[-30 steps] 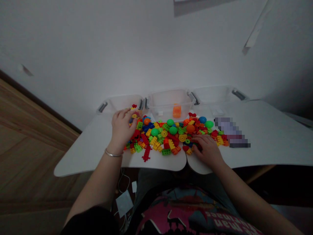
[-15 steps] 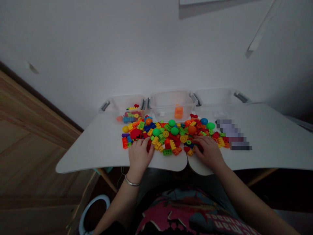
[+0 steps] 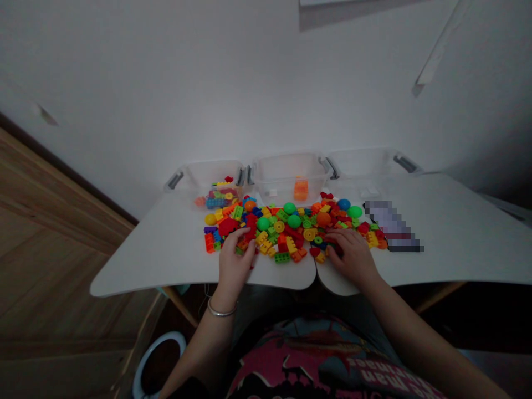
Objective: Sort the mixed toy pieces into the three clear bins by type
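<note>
A heap of coloured toy bricks (image 3: 281,257) and plastic balls lies across the table in front of me. My left hand (image 3: 233,260) is at the heap's left front. Its thumb and forefinger stand apart, with bricks visible in the gap. A red piece (image 3: 251,224) stands just beyond the fingertips. My right hand (image 3: 353,256) rests at the heap's right front, fingers curled and thumb bent in. Something dark red shows between them, but its shape is unclear. A yellow wheel-like piece (image 3: 309,234) and green balls (image 3: 293,221) lie between the hands.
Three clear bins stand along the wall: the left bin (image 3: 195,169) contains bricks, the middle bin (image 3: 270,166) an orange block (image 3: 301,189), and the right bin (image 3: 357,163) a whitish piece. A blurred-out flat device (image 3: 393,227) lies right of the heap. The white table (image 3: 141,255) has a notched front edge.
My left thumb and fingers have spread apart, and the red piece now shows beyond the fingertips. My right hand has hardly moved. The view has shifted slightly.
</note>
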Available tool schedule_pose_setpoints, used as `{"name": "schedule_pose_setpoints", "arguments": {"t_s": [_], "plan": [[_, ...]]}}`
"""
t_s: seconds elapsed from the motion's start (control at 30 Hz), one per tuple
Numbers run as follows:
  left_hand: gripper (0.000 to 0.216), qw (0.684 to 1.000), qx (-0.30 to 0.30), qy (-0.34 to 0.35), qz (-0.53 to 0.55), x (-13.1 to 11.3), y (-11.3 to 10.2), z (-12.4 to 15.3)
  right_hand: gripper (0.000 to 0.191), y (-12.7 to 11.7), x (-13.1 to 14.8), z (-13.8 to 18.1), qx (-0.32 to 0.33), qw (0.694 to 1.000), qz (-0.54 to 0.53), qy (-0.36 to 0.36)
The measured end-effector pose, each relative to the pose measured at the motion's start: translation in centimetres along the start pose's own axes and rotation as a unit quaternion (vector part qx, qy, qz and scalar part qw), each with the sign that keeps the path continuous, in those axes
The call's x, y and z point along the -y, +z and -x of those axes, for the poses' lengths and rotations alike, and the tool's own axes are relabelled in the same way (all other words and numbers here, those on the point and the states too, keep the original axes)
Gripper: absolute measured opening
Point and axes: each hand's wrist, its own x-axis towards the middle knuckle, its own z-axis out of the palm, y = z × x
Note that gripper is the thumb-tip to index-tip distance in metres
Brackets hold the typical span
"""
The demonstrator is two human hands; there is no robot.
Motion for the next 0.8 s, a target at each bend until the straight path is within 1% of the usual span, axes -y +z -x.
{"name": "schedule_pose_setpoints", "arguments": {"t_s": [0.07, 0.17, 0.23, 0.3, 0.43, 0.5, 0.57, 0.67, 0.73, 0.8], "plan": [[0.029, 0.997, 0.014, -0.029, 0.068, -0.3, 0.5, -0.1, 0.024, -0.1, 0.0, 0.0, -0.012, 1.000, 0.007, 0.001], [0.033, 0.982, 0.050, -0.066, 0.170, -0.8, 1.3, -0.2, 0.028, -0.3, 0.2, -0.1, -0.024, 0.999, 0.021, -0.002], [0.035, 0.967, 0.096, -0.080, 0.223, -1.4, 1.6, -0.2, 0.031, -0.6, 0.7, -0.4, -0.028, 0.999, 0.017, -0.011], [0.036, 0.948, 0.152, -0.092, 0.265, -2.3, 1.9, -0.2, 0.034, -1.0, 1.6, -0.8, -0.026, 0.999, -0.012, -0.017], [0.037, 0.917, 0.244, -0.094, 0.302, -4.5, 2.1, 0.2, 0.042, -1.6, 3.8, -2.0, -0.013, 0.993, -0.120, -0.019], [0.037, 0.909, 0.284, -0.076, 0.295, -5.3, 2.1, 0.2, 0.045, -1.6, 4.5, -2.5, -0.004, 0.986, -0.163, -0.024], [0.038, 0.905, 0.314, -0.057, 0.280, -5.9, 2.2, 0.2, 0.045, -1.5, 4.7, -2.9, 0.014, 0.982, -0.185, -0.027], [0.038, 0.910, 0.325, -0.028, 0.255, -6.2, 2.4, -0.1, 0.039, -1.0, 4.5, -3.1, 0.027, 0.983, -0.183, -0.020], [0.037, 0.926, 0.304, 0.015, 0.223, -6.2, 2.5, -0.2, 0.034, -0.8, 4.3, -3.2, 0.018, 0.984, -0.174, -0.018], [0.037, 0.945, 0.271, 0.081, 0.166, -6.3, 2.8, -0.2, 0.031, -0.7, 4.3, -3.2, 0.006, 0.986, -0.165, -0.021]]}}
